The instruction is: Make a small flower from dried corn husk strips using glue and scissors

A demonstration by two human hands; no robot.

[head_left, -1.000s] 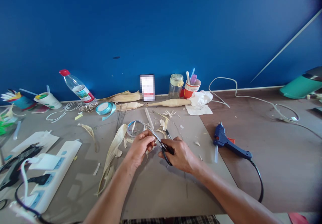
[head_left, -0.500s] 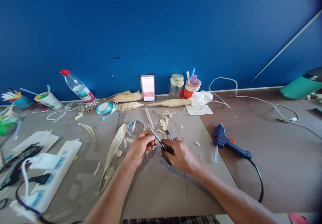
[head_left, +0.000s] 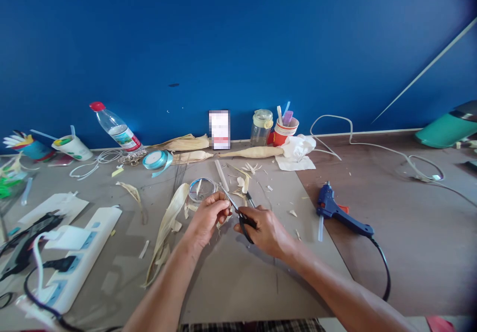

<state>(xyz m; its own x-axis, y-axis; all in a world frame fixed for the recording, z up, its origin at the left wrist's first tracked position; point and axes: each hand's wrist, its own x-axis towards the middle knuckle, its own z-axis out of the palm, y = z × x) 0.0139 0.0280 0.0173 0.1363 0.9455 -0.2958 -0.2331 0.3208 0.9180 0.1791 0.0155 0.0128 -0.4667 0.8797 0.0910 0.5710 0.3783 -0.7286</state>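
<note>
My right hand (head_left: 266, 225) is closed around the black handles of a pair of scissors (head_left: 246, 227), whose blades point up and left, close to my left fingertips. My left hand (head_left: 211, 215) is closed in a pinch; whatever its fingers hold is too small and hidden to name. Beneath my hands lie pale scraps of corn husk (head_left: 244, 183). A long dried corn husk (head_left: 171, 222) rests left of my left hand. Just beyond it are a coil of thin wire (head_left: 202, 189) and a translucent glue stick (head_left: 221, 175).
A blue glue gun (head_left: 341, 212) with its cord lies to the right. A white power strip (head_left: 89, 257) sits at the left. Along the wall stand a tilted plastic bottle (head_left: 121, 132), a phone (head_left: 219, 130), a glass jar (head_left: 262, 128) and red paper cups (head_left: 285, 130). A turquoise ribbon roll (head_left: 155, 160) lies nearby.
</note>
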